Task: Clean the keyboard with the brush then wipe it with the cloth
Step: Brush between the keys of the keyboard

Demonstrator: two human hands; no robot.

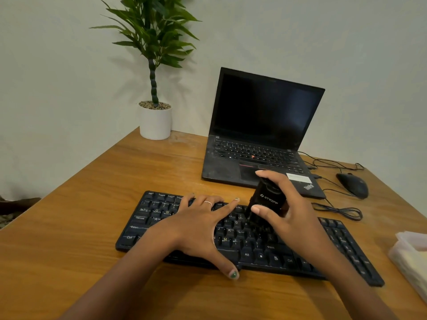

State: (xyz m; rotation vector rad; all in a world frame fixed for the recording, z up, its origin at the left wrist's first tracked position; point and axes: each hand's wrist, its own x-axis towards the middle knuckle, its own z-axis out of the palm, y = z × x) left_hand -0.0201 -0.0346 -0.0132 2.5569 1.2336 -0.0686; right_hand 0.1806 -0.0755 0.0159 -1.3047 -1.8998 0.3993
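A black keyboard (251, 248) lies across the wooden desk (97, 215) in front of me. My left hand (198, 225) rests flat on its left half, fingers spread and thumb at the front edge. My right hand (291, 211) grips a black brush (265, 204) with white lettering on its body. The bristles point down onto the keys near the middle of the keyboard. A pale yellow cloth (413, 259) lies in a clear container at the right edge of the desk.
An open black laptop (258, 139) with a dark screen stands behind the keyboard. A black mouse (352, 184) and loose cables (337, 210) lie at the right. A potted plant in a white pot (155, 122) stands at the far corner by the wall.
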